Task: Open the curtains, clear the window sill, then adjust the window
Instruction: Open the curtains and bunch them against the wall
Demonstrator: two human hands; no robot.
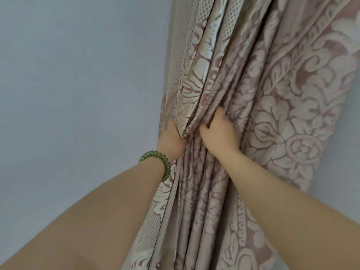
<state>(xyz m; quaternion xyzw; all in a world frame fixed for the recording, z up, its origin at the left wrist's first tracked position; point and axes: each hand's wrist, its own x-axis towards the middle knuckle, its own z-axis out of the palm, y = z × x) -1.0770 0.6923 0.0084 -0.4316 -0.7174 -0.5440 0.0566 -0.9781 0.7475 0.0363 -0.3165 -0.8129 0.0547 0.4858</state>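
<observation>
Your two bare forearms fill the bottom of the view, the left one (93, 207) rising from the lower left corner and the right one (288, 195) from the lower right, both reaching up to the gathered curtain (272, 106). A green spiral hair tie (159, 162) sits round your left wrist like a bracelet.

Your left hand (171, 142) is pressed against the left side of the bunched cloth, with its fingers tucked behind a fold, so you cannot see how tightly they close; the back of the hand and the thumb side are all that show. Your right hand (220, 133) is clamped on the folds just beside it, fingers curled into the pleats and the knuckles facing you. The two hands are close together, parted only by a hanging fold of fabric.

The curtain is a heavy pinkish-beige damask with a pale floral pattern and a dotted band along its left edge. It hangs pulled together into deep vertical pleats, narrowest at the height of your hands and spreading wider above and to the right. Behind it, on both sides, is a plain pale blue-grey wall (78, 75).
</observation>
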